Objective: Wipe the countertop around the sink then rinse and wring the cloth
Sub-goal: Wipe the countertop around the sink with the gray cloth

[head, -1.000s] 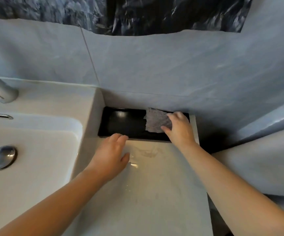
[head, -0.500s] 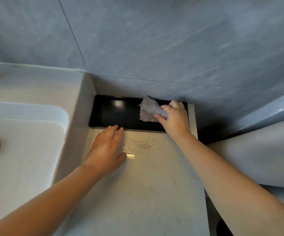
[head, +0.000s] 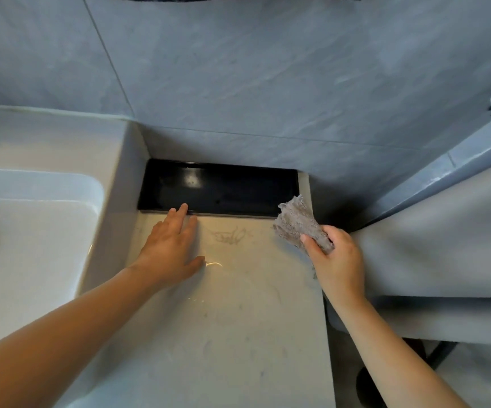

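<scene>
The right hand (head: 337,262) grips the crumpled grey cloth (head: 298,226) at the right edge of the pale stone worktop (head: 238,334), so the faint scribbled smudge (head: 229,235) lies to its left, between it and the left hand (head: 170,248), which rests flat with straight fingers (head: 183,210)

No words or numbers can be read. A faint scribble (head: 229,235) near the back edge of the counter (head: 223,334) is too messy.
</scene>
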Demonstrator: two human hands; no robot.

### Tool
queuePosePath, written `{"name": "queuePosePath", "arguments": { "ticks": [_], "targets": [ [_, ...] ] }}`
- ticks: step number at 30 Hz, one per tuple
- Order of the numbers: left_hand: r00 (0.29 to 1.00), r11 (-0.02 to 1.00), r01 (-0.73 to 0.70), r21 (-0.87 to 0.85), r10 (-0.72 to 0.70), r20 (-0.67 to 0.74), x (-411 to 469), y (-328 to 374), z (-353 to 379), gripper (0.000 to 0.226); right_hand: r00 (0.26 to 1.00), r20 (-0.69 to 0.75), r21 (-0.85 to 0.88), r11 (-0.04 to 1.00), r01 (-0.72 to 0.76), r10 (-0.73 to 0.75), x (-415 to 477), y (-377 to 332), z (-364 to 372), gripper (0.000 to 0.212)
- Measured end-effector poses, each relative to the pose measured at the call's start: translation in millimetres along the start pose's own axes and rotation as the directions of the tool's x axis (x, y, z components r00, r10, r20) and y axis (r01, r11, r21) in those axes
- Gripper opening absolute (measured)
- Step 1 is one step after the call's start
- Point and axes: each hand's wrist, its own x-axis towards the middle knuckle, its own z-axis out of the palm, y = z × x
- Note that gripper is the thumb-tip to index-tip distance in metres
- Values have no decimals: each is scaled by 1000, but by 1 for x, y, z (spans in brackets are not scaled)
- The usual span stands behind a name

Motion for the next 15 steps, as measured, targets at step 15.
{"name": "queuePosePath", "arguments": {
  "ticks": [15],
  "targets": [
    [996,996,-36,-85,29,-82,-50,10,51,87,987,-73,-88,986,140,-146,-5,24,43,37]
  ]
}}
